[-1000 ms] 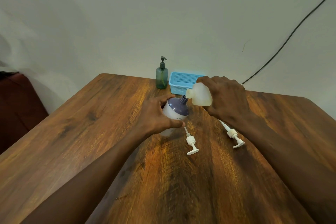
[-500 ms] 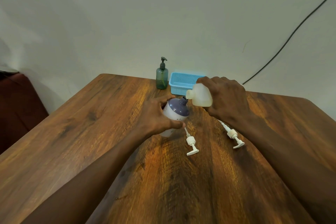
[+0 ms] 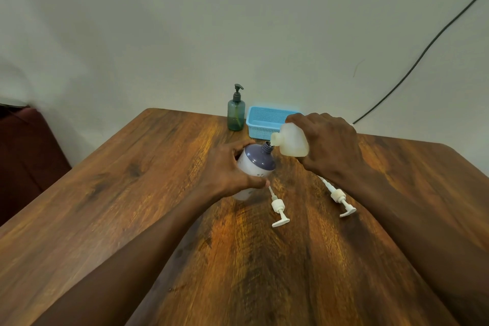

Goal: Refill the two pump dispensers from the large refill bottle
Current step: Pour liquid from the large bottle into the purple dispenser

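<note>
My left hand point(image 3: 227, 169) grips a white bottle with a purple shoulder point(image 3: 256, 163), which rests on the table and leans right with its neck uncapped. My right hand point(image 3: 328, 143) holds a small translucent white bottle point(image 3: 292, 143) tipped leftward, its open mouth touching the purple bottle's neck. Two white pump heads lie loose on the wood: one point(image 3: 279, 208) just in front of the purple bottle, the other point(image 3: 340, 198) beside my right wrist. A green pump dispenser point(image 3: 235, 112) stands upright at the table's far edge with its pump on.
A blue perforated basket point(image 3: 264, 120) sits next to the green dispenser, behind the tipped bottle. The wooden table point(image 3: 132, 180) ends at a pale wall. A black cable point(image 3: 423, 53) runs up the wall at right. A dark red seat point(image 3: 26, 156) stands left of the table.
</note>
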